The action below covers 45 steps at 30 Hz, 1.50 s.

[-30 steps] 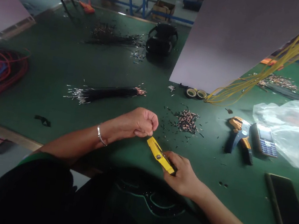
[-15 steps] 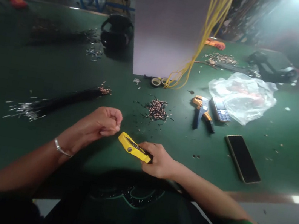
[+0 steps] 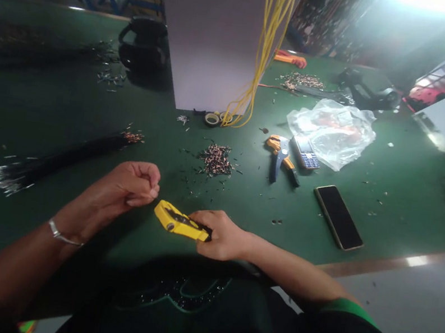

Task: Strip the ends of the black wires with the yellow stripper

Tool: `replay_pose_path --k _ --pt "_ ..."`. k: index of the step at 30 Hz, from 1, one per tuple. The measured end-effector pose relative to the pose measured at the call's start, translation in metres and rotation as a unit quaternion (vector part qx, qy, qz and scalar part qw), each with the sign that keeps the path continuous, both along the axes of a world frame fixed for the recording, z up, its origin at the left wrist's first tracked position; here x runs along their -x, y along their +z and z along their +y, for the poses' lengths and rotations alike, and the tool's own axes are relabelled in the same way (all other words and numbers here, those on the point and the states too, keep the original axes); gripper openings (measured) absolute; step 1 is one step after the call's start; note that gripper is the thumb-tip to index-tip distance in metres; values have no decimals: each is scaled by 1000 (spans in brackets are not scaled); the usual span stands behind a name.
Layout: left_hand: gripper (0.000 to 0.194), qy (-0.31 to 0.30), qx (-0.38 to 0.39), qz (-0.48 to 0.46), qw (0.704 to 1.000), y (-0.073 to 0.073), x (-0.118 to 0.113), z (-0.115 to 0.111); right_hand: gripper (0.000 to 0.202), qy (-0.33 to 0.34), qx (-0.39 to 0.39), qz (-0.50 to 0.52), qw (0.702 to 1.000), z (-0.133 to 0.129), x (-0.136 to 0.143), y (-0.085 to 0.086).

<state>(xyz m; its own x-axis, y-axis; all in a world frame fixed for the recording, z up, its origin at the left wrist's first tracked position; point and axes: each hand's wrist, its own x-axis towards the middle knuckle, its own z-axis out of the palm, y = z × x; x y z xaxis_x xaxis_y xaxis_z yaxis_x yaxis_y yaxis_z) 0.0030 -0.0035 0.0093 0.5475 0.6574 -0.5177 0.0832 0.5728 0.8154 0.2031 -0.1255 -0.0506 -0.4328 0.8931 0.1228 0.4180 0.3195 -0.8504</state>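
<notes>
2 hands meet low over the near edge of the green table (image 3: 68, 89). The right hand (image 3: 221, 237) is wrapped around the rear of a yellow wire stripper (image 3: 179, 222), gripping it firmly. The tool's long axis runs nearly level, left to right, with its head pointing toward the left hand (image 3: 129, 188). That left hand is curled into a loose fist, thumb pressed against forefinger as if pinching something thin; whatever it pinches is too small to make out. Its knuckles sit just beside the stripper's nose, slightly above it, so the tool lies straight to the right of the left hand and the gap between them is very short. The right hand is the one on the tool; the left merely faces it.

Further out, a bundle of black wires (image 3: 62, 154) with bare ends stretches away to the left, angled up toward the middle of the table. A small heap of stripped bits (image 3: 215, 159) lies beyond the hands. To the right rest orange-handled pliers (image 3: 279, 156), a keypad phone (image 3: 305, 152), a dark smartphone (image 3: 338, 217) and a clear plastic bag (image 3: 331, 130). Yellow cables (image 3: 262, 54) hang down by a grey panel (image 3: 215, 29).
</notes>
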Motion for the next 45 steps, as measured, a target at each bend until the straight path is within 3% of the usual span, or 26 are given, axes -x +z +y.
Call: replay_pose_path --k 9,20,28,32,36,38,45 --pt "14 13 -3 10 1000 0 0 2 38 -5 14 7 1000 4 -2 0" --pt "16 17 -6 20 1000 -8 3 7 34 -23 132 67 989 7 -6 4" --pt "17 9 6 17 1000 -9 -6 6 39 -13 78 29 996 7 -8 4" --pt "17 27 11 19 999 -12 -7 8 32 -66 124 39 989 10 -9 6" --pt "19 22 13 10 1000 -12 -3 9 27 -5 188 82 979 11 -6 10" --pt "18 22 14 9 1000 -11 -2 8 27 -11 207 93 974 10 -5 12" --pt "17 21 -7 10 1000 -2 -1 1 25 -8 142 44 989 6 -5 10"
